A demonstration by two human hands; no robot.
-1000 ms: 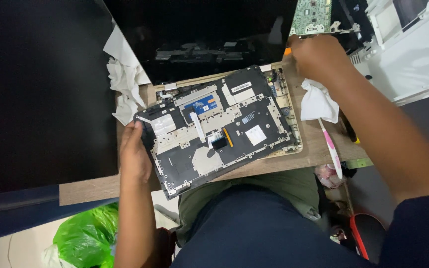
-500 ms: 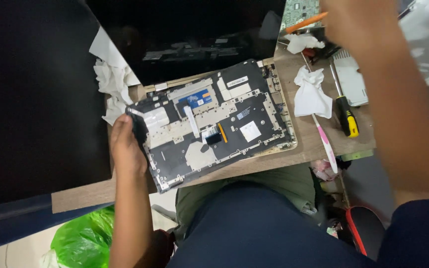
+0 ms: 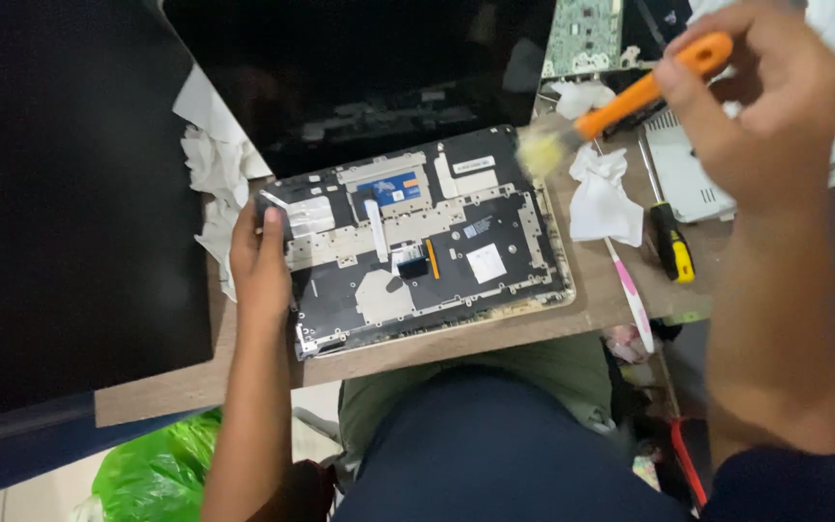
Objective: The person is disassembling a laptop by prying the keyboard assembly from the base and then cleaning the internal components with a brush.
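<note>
A wooden counter (image 3: 495, 338) sits under the head camera, crowded with repair clutter, and a dark laptop screen (image 3: 359, 68) stands open at its far side. On the wood lies the opened laptop base (image 3: 417, 246), its inner side up, showing dark panels, silver shielding and a pale outer rim.

The left hand (image 3: 261, 263) rests on the base's left edge, thumb over the top and fingers clenched around the rim; judging by the hold, it pins the base so it cannot slide.

The right hand (image 3: 756, 106) is raised above the counter's right side, its grip closed on the orange handle of a small brush (image 3: 620, 101). The pale bristles point down and left, just off the base's top right corner, apparently not touching it.

Labels on the base: a small blue rectangle (image 3: 388, 188) near the top middle, a white square sticker (image 3: 486, 262) right of centre, and a short orange strip (image 3: 432, 258) beside a black connector.

Crumpled white tissues (image 3: 601, 198) lie right of the base, with more paper (image 3: 210, 169) at the left. A yellow-and-black screwdriver (image 3: 672, 251) and a pink toothbrush (image 3: 630, 300) lie nearby. A green circuit board (image 3: 584, 34) sits at the back, and a green plastic bag (image 3: 152, 469) is on the floor below.
</note>
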